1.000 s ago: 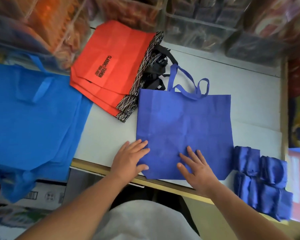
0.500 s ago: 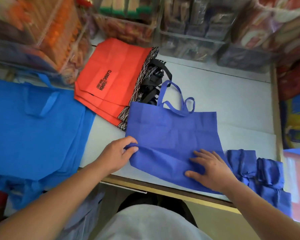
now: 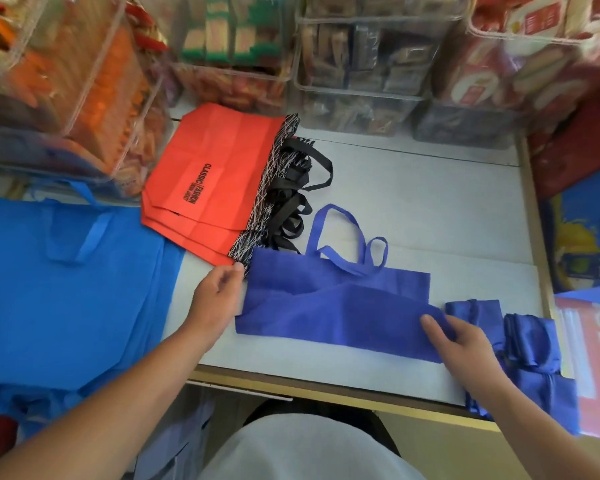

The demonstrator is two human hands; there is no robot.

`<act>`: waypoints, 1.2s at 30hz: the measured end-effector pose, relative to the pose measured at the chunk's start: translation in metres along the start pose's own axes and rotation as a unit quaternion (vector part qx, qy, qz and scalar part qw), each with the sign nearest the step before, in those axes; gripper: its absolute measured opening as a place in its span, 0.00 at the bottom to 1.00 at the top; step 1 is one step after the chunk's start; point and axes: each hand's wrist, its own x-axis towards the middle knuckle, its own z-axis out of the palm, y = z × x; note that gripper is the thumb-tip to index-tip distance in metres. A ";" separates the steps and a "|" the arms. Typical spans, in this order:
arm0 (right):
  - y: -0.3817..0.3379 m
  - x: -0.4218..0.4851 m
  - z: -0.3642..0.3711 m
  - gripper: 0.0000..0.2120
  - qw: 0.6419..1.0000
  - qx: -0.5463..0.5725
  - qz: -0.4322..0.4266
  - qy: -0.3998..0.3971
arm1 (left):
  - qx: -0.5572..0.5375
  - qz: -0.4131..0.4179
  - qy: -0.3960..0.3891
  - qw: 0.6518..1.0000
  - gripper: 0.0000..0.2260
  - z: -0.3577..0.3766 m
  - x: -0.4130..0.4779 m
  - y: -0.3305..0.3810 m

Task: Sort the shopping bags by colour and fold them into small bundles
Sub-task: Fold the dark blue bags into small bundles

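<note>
Your forearms run off the near edge in the head view, and the light blue bags at the left are cut by the frame and droop over the table's near lip. Your left hand sits curled against the left edge of the violet-blue bag; whether it grips fabric there is hidden. Your right hand pinches the bag's right end, thumb on top, fingers tucked under the cloth. The bag lies in the near middle of the white table, soft matte non-woven fabric, its near part doubled over its far part, and its loop handles point away. Just right of it, the folded bundles of the same blue make plump, creased rolls, partly behind your wrist. At far left is a flat stack of orange bags with printed black lettering, scribble-patterned trim and black strap handles. Clear plastic bins along the far edge hold blurred packaged goods.
</note>
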 end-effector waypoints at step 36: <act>-0.051 0.173 0.019 0.05 0.912 -0.271 -0.306 -0.035 | 0.451 0.176 -0.281 0.829 0.29 0.066 0.007 -0.047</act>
